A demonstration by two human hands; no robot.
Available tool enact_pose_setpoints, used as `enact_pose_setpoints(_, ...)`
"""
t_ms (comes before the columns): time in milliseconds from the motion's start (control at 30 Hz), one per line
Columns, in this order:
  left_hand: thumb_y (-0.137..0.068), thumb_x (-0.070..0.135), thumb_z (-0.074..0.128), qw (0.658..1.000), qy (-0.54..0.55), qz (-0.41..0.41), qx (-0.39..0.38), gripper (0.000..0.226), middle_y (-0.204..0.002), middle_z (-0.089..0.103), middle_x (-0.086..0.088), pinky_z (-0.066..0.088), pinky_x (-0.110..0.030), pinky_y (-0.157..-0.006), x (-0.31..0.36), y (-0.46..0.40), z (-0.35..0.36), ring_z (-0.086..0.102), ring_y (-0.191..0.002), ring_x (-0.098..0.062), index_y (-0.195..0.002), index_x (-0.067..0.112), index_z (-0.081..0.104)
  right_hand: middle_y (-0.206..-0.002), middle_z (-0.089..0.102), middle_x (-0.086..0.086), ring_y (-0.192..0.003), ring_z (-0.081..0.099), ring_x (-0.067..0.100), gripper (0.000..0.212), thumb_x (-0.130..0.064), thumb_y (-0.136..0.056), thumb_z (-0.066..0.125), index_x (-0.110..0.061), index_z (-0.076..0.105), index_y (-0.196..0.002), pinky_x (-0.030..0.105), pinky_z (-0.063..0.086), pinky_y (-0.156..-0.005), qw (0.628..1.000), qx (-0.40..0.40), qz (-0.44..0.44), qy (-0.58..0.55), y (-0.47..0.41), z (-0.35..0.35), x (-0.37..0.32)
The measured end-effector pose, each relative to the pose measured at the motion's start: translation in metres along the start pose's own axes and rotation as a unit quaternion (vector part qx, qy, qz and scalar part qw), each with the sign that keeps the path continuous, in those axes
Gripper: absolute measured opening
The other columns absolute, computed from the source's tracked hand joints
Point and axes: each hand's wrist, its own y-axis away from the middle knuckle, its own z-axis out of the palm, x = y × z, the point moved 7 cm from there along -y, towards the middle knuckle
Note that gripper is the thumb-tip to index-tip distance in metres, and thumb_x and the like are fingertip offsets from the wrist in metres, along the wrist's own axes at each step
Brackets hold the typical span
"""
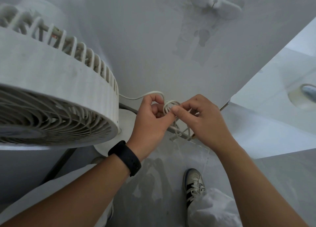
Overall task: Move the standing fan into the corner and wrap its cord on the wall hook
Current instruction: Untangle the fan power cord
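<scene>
The white standing fan (56, 93) fills the left of the view, its grille head tilted toward me and its round base (124, 120) below against the wall. Its white cord (136, 97) runs from behind the fan head to my hands. My left hand (150, 122), a black band on its wrist, pinches the cord. My right hand (203, 119) pinches a small coil of cord loops (171, 106) between the two hands. Loose cord and the plug (174, 138) hang under the hands. A white wall hook (215, 2) is high on the wall, upper right.
The white wall (145, 47) is straight ahead, with scuffed patches below the hook. A wall corner edge (256, 76) runs diagonally at right. My shoe (194, 187) stands on the grey floor. A roll of tape (301, 98) lies at far right.
</scene>
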Motion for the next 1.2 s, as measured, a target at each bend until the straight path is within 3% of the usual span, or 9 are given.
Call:
enact_pose_setpoints(167, -0.094, 0.001, 0.072, 1.000, -0.009, 0.002, 0.028, 0.036, -0.081, 0.070, -0.004, 0.054, -0.031, -0.071, -0.008, 0.000, -0.003, 0.063, -0.074, -0.017, -0.102, 0.022, 0.043, -0.091, 0.059, -0.005, -0.076, 0.056, -0.004, 0.027, -0.043, -0.096, 0.066, -0.023, 0.071, -0.079, 0.006, 0.039, -0.065, 0.996, -0.048, 0.065, 0.033, -0.003, 0.010, 0.006)
enact_pose_setpoints(267, -0.095, -0.002, 0.068, 1.000, -0.010, -0.005, 0.027, 0.036, -0.085, 0.073, -0.007, 0.056, -0.023, -0.067, -0.009, 0.003, 0.000, 0.068, -0.073, -0.012, -0.104, 0.022, 0.043, -0.078, 0.053, -0.004, -0.059, 0.049, 0.001, 0.032, -0.029, -0.096, 0.065, -0.017, 0.058, -0.067, 0.011, 0.038, -0.057, 0.993, -0.076, 0.075, 0.050, -0.001, 0.014, 0.009)
enact_pose_setpoints(367, -0.095, -0.001, 0.069, 0.999, -0.011, 0.003, 0.044, 0.034, -0.089, 0.075, -0.012, 0.058, -0.026, -0.070, -0.007, 0.003, -0.002, 0.072, -0.075, -0.017, -0.106, 0.021, 0.045, -0.065, 0.050, 0.003, -0.050, 0.036, 0.007, 0.024, -0.019, -0.092, 0.064, 0.001, 0.062, -0.078, 0.017, 0.031, -0.048, 0.987, -0.116, 0.107, -0.007, 0.003, 0.019, 0.010)
enact_pose_setpoints(467, -0.095, -0.001, 0.068, 0.998, -0.023, 0.021, 0.051, 0.030, -0.087, 0.073, -0.009, 0.058, -0.029, -0.069, -0.005, 0.003, -0.002, 0.073, -0.076, -0.018, -0.101, 0.020, 0.050, -0.067, 0.056, -0.001, -0.050, 0.040, 0.003, 0.016, -0.019, -0.088, 0.070, -0.006, 0.064, -0.081, 0.018, 0.037, -0.048, 0.989, -0.063, 0.131, -0.041, 0.005, 0.019, 0.012)
enact_pose_setpoints(567, -0.095, 0.001, 0.066, 0.992, -0.102, 0.058, 0.035, 0.021, -0.087, 0.071, -0.001, 0.058, -0.034, -0.067, -0.001, 0.003, -0.001, 0.073, -0.076, -0.023, -0.093, 0.019, 0.057, -0.074, 0.066, 0.005, -0.055, 0.047, 0.005, 0.010, -0.019, -0.087, 0.071, -0.011, 0.066, -0.084, 0.016, 0.039, -0.048, 0.988, -0.033, 0.144, -0.051, 0.005, 0.020, 0.014)
enact_pose_setpoints(767, -0.093, 0.012, 0.068, 0.958, -0.270, 0.094, 0.004, 0.023, -0.099, 0.068, 0.008, 0.048, -0.009, -0.072, 0.012, 0.002, -0.004, 0.066, -0.084, -0.003, -0.106, 0.028, 0.078, -0.080, 0.071, -0.005, -0.069, 0.065, 0.010, 0.008, -0.014, -0.082, 0.071, -0.021, 0.073, -0.085, 0.022, 0.051, -0.060, 0.993, 0.075, 0.085, 0.038, 0.002, -0.004, 0.007)
enact_pose_setpoints(867, -0.089, 0.028, 0.075, 0.952, -0.290, 0.094, 0.018, 0.011, -0.087, 0.062, 0.007, 0.044, -0.009, -0.066, 0.015, 0.003, -0.006, 0.060, -0.077, -0.003, -0.100, 0.028, 0.076, -0.082, 0.072, -0.008, -0.070, 0.066, 0.007, 0.014, -0.011, -0.083, 0.073, -0.019, 0.077, -0.093, 0.019, 0.051, -0.062, 0.996, 0.064, 0.049, 0.042, 0.000, -0.003, 0.003)
enact_pose_setpoints(1000, -0.090, 0.032, 0.079, 0.949, -0.302, 0.089, 0.020, 0.018, -0.088, 0.049, 0.005, 0.041, -0.009, -0.065, 0.010, 0.001, -0.006, 0.053, -0.069, -0.003, -0.107, 0.026, 0.077, -0.079, 0.074, -0.005, -0.067, 0.066, 0.008, 0.017, -0.008, -0.082, 0.073, -0.019, 0.078, -0.094, 0.017, 0.051, -0.061, 0.999, 0.028, 0.031, 0.001, 0.003, 0.006, 0.001)
enact_pose_setpoints(1200, -0.098, 0.037, 0.069, 0.966, -0.250, 0.069, 0.000, 0.010, -0.090, 0.058, 0.005, 0.039, -0.012, -0.073, 0.005, -0.001, -0.001, 0.052, -0.073, 0.002, -0.101, 0.030, 0.076, -0.083, 0.074, -0.008, -0.076, 0.069, 0.011, 0.012, -0.013, -0.087, 0.073, -0.021, 0.075, -0.095, 0.031, 0.058, -0.071, 0.999, 0.038, 0.018, -0.031, 0.002, 0.001, -0.003)
